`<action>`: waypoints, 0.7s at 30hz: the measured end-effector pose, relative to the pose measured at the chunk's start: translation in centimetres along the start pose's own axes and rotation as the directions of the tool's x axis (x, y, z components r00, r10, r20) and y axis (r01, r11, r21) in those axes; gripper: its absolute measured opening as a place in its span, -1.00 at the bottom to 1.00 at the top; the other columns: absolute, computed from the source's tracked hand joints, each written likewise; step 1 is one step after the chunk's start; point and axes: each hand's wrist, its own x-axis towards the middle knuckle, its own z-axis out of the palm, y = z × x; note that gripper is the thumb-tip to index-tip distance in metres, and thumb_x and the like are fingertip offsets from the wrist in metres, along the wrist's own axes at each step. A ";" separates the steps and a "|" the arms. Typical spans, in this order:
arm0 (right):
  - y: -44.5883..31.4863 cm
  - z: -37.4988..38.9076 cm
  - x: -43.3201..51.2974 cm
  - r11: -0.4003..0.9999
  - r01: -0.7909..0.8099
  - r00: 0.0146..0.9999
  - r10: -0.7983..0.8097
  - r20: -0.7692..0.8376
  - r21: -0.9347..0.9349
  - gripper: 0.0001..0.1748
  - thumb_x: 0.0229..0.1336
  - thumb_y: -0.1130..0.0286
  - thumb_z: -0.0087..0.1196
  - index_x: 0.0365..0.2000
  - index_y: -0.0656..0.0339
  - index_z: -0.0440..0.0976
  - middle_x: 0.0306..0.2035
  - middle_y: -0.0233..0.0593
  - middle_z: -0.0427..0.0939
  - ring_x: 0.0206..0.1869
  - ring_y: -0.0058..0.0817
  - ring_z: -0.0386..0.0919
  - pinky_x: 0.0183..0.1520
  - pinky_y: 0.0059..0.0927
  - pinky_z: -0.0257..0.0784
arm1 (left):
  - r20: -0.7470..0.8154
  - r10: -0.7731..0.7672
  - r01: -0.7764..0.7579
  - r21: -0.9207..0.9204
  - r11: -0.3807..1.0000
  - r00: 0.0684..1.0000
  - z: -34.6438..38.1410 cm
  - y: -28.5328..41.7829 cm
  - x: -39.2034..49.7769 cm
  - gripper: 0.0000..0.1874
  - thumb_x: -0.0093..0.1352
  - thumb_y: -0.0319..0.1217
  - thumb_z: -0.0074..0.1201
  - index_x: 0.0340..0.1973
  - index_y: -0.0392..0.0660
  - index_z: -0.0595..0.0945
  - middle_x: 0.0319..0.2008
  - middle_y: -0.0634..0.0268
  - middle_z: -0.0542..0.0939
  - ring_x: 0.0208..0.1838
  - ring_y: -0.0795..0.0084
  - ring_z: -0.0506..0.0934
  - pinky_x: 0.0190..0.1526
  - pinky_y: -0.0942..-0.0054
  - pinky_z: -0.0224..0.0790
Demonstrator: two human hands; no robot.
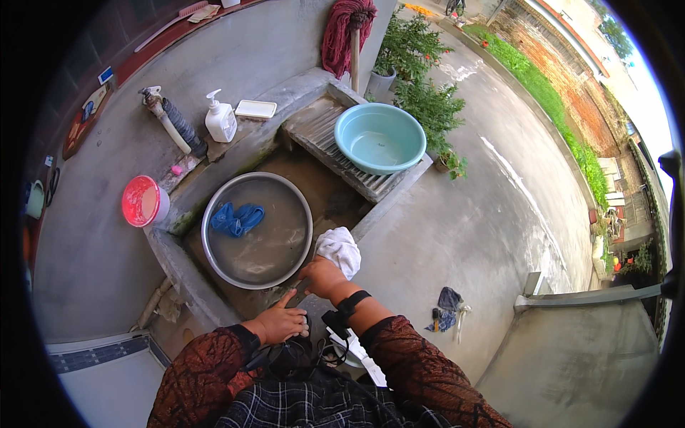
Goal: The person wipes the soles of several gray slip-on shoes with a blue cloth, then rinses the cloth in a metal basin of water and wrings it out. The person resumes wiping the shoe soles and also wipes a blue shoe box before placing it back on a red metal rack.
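Observation:
My right hand (324, 276) is at the near edge of the concrete sink, against a bunched white cloth (341, 250). Whether its fingers grip the cloth is unclear. Close to my body is my left hand (279, 324), one finger pointing toward the basin and the others bent over something dark that I cannot make out. A round metal basin (310, 230) stands in the sink, filled with cloudy water. In that water lies a crumpled blue cloth (237, 219). On the ribbed concrete washboard (307, 128) sits a light-blue plastic basin (380, 140).
Along the sink's wall side are a white pump bottle (220, 119), a soap dish (256, 109), a tap pipe (166, 120) and a red-rimmed bucket (143, 202). A red mop (349, 35) leans at the back by potted plants (415, 53). Dark cloths (448, 307) lie on the ground to the right.

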 end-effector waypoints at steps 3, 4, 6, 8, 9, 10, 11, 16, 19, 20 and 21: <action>-0.5 0.1 0.1 0.999 0.029 1.000 -0.029 -0.010 -0.013 -0.47 -0.36 0.33 0.52 -0.19 0.00 0.68 -0.18 -0.34 0.66 0.01 -0.23 0.49 0.14 -0.25 0.39 | 0.034 -0.004 0.005 -0.016 1.000 0.999 0.3 -0.2 -0.6 -0.87 0.23 -0.36 0.16 -0.29 0.14 0.64 -0.20 0.53 0.62 0.25 0.49 0.49 0.48 -0.40 -0.46; -0.7 0.1 0.1 1.000 0.021 1.000 -0.021 -0.002 -0.007 -0.47 -0.36 0.33 0.52 -0.19 0.01 0.68 -0.17 -0.34 0.66 0.01 -0.23 0.49 0.14 -0.25 0.39 | 0.046 -0.004 0.004 -0.012 1.000 0.999 0.4 -0.3 -0.8 -0.86 0.23 -0.36 0.16 -0.29 0.14 0.64 -0.19 0.53 0.62 0.25 0.49 0.49 0.48 -0.40 -0.46; -1.3 0.1 0.3 0.999 -0.033 0.999 0.032 0.032 0.002 -0.48 -0.35 0.33 0.51 -0.20 0.01 0.68 -0.16 -0.34 0.66 0.01 -0.24 0.49 0.14 -0.26 0.39 | 0.042 0.003 -0.002 -0.023 1.000 0.999 0.5 -0.4 -1.3 -0.85 0.23 -0.37 0.16 -0.28 0.16 0.65 -0.19 0.53 0.62 0.24 0.48 0.49 0.48 -0.40 -0.47; -1.7 0.1 0.3 1.000 0.025 1.000 -0.025 -0.011 -0.005 -0.49 -0.35 0.32 0.51 -0.20 0.01 0.68 -0.17 -0.33 0.66 0.01 -0.24 0.49 0.15 -0.26 0.39 | 0.009 0.015 -0.015 -0.053 0.998 1.000 0.3 -0.4 -1.7 -0.83 0.23 -0.37 0.16 -0.26 0.17 0.65 -0.18 0.53 0.62 0.23 0.47 0.50 0.48 -0.41 -0.49; -1.9 0.1 0.4 1.000 0.022 1.000 -0.022 -0.005 -0.021 -0.49 -0.35 0.32 0.51 -0.20 0.02 0.68 -0.17 -0.33 0.66 0.01 -0.24 0.49 0.15 -0.26 0.39 | -0.001 0.023 -0.023 -0.106 0.994 1.000 0.1 -0.3 -2.0 -0.82 0.22 -0.37 0.15 -0.26 0.17 0.66 -0.17 0.52 0.62 0.22 0.44 0.50 0.48 -0.40 -0.45; -2.0 0.1 0.4 1.000 0.017 1.000 -0.016 0.009 -0.017 -0.50 -0.34 0.33 0.50 -0.21 0.02 0.68 -0.17 -0.32 0.66 0.01 -0.23 0.49 0.14 -0.25 0.39 | -0.011 0.031 -0.032 -0.158 0.987 0.999 -0.1 -0.2 -2.2 -0.81 0.22 -0.38 0.15 -0.25 0.17 0.66 -0.16 0.51 0.62 0.21 0.42 0.51 0.48 -0.39 -0.41; -2.1 0.2 0.5 0.999 0.037 0.999 -0.037 0.002 -0.005 -0.50 -0.33 0.33 0.50 -0.21 0.02 0.68 -0.18 -0.32 0.65 0.01 -0.22 0.49 0.14 -0.24 0.39 | 0.009 0.025 -0.023 -0.166 0.986 1.000 -0.5 -0.3 -2.4 -0.81 0.22 -0.38 0.15 -0.24 0.17 0.66 -0.15 0.51 0.62 0.20 0.40 0.51 0.48 -0.38 -0.37; -1.7 0.7 1.4 0.999 0.044 0.999 -0.044 0.000 0.008 -0.50 -0.32 0.34 0.49 -0.19 0.02 0.67 -0.17 -0.29 0.65 0.01 -0.18 0.48 0.14 -0.22 0.38 | -0.439 -0.192 0.028 -0.354 0.935 0.878 -2.4 -4.5 -3.2 -0.83 0.16 -0.48 0.14 -0.32 -0.03 0.66 -0.17 0.30 0.62 0.08 0.19 0.55 0.19 0.19 0.39; -1.7 0.9 1.9 1.000 0.021 1.000 -0.021 0.002 0.021 -0.48 -0.32 0.36 0.49 -0.18 0.04 0.66 -0.16 -0.27 0.64 0.02 -0.16 0.48 0.14 -0.23 0.38 | -0.474 -0.492 0.348 -0.362 0.865 0.730 -3.3 -11.7 -4.6 -0.85 0.21 -0.50 0.08 -0.31 -0.05 0.63 -0.21 0.19 0.57 -0.02 0.07 0.49 0.05 0.16 0.39; -1.8 1.0 1.9 0.999 0.016 1.000 -0.016 0.005 0.030 -0.49 -0.31 0.37 0.49 -0.18 0.04 0.66 -0.16 -0.26 0.63 0.02 -0.16 0.48 0.14 -0.22 0.37 | -0.520 -0.559 0.427 -0.361 0.829 0.646 -3.3 -14.2 -5.1 -0.84 0.21 -0.50 0.09 -0.29 -0.06 0.64 -0.18 0.16 0.56 -0.02 0.04 0.49 0.06 0.15 0.37; -1.8 1.0 1.9 0.999 -0.004 1.000 0.003 0.028 0.046 -0.49 -0.31 0.37 0.49 -0.18 0.05 0.65 -0.16 -0.26 0.63 0.02 -0.16 0.47 0.15 -0.22 0.37 | -0.470 -0.632 0.509 -0.375 0.775 0.616 -3.3 -16.6 -6.1 -0.80 0.23 -0.49 0.12 -0.22 -0.06 0.64 -0.07 0.13 0.54 0.04 0.01 0.47 0.11 0.12 0.36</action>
